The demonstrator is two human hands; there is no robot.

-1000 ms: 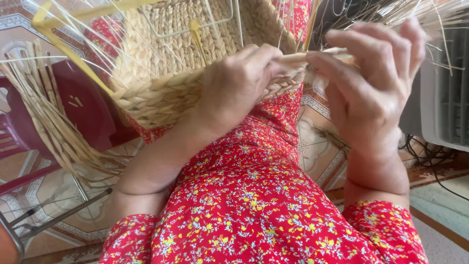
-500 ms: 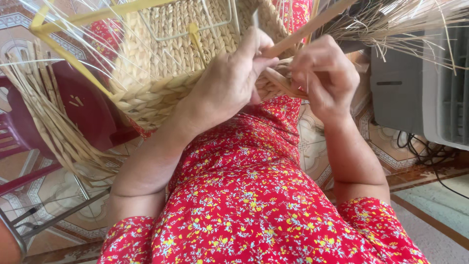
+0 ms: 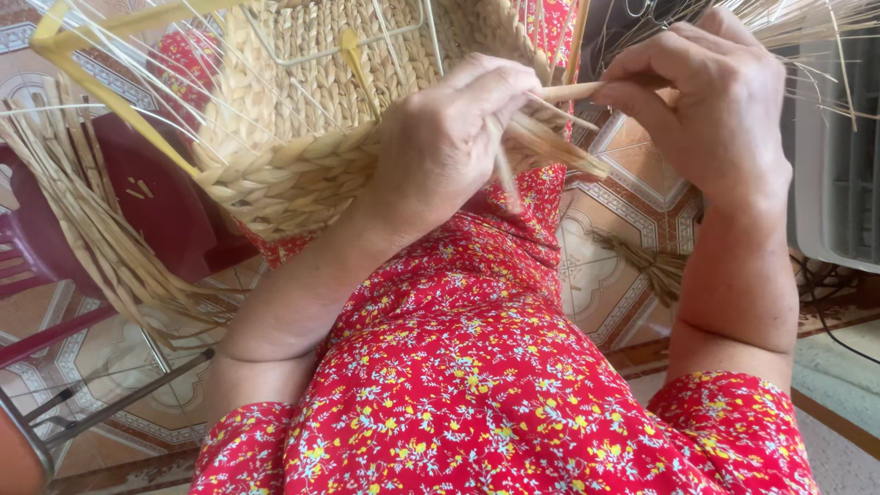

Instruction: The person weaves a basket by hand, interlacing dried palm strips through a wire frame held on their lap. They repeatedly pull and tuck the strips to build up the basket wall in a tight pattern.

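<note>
A half-woven straw basket with a thin wire frame rests over my lap, its pale plaited wall facing me. My left hand presses against the basket's rim and pinches several loose straw strands. My right hand is to the right of it, fingers closed on one straw strand that runs from the basket rim. Long unwoven straws fan out above and to the left.
A dark red plastic chair stands at the left with loose straw bundles draped over it. A metal frame lies on the patterned tile floor. A white appliance stands at the right, with a small straw tuft on the floor.
My right hand moved in close to the left hand, then drew away to the right, pulling the straw strand taut. My left hand stayed on the basket rim.
</note>
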